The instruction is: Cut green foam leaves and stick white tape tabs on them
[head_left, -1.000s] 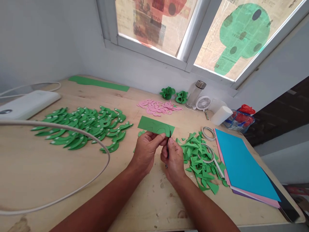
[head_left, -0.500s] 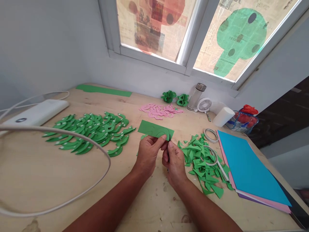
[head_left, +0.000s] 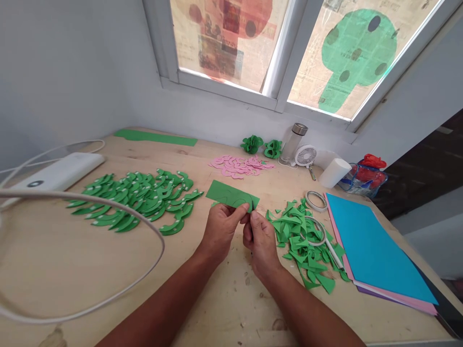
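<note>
My left hand (head_left: pixel 220 230) pinches the lower edge of a green paper strip (head_left: pixel 227 193) between thumb and fingers. Curved lines are drawn on the strip, which is held up above the table. Close beside it, my right hand (head_left: pixel 261 238) is closed around dark scissors (head_left: pixel 252 210), mostly hidden by the fingers. Their dark blades meet the strip near its right end. Left of my hands lies a heap of green curved paper cutouts (head_left: pixel 133 197) with white patches. Green paper scraps (head_left: pixel 304 241) are piled to the right, with a white-handled magnifying glass (head_left: pixel 333 253) among them.
Pink cutouts (head_left: pixel 237 166) and green paper flowers (head_left: pixel 252 143) lie toward the wall, near a bottle (head_left: pixel 292 144) and small fan (head_left: pixel 306 155). Coloured sheets (head_left: pixel 376 250) and a tape roll (head_left: pixel 316 201) are right. A white cable (head_left: pixel 159 246) loops across the left foreground.
The scissors' blades show less above my right fingers and sit slightly farther into the strip. Both hands stay in nearly the same place; the view has shifted a little.
</note>
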The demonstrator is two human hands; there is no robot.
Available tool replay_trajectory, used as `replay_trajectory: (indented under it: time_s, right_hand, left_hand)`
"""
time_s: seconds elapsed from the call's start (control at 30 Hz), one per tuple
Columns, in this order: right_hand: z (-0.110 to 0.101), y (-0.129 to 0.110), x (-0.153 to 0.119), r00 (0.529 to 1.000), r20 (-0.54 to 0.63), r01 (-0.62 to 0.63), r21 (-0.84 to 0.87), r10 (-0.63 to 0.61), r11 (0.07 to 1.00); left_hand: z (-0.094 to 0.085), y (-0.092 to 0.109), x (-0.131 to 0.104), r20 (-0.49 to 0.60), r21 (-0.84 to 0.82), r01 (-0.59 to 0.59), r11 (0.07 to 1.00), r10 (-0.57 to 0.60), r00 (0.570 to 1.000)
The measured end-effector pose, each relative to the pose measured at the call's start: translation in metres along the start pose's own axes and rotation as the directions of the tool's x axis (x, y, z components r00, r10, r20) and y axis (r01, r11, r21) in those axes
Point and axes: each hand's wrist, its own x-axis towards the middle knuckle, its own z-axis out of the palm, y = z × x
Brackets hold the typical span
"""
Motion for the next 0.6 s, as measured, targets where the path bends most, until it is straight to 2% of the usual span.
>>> replay_trajectory:
  time_s: [0.43,0.6]
  right_hand:
    - [-0.0005,-0.0003,-0.0002,1.0,0.011,0.003,-0.011,-0.002,1.0]
    - [-0.0002,-0.001,-0.0003,1.0,0.015,-0.014,-0.01,0.014,1.0]
  left_hand:
    - [0.0009,-0.0016,-0.0002,0.005,-0.084,-0.013,0.996,0.013,1.0]
    - [-0.0006,-0.0031,0.0008,-0.005,-0.057,0.013,0.998,-0.013,1.0]
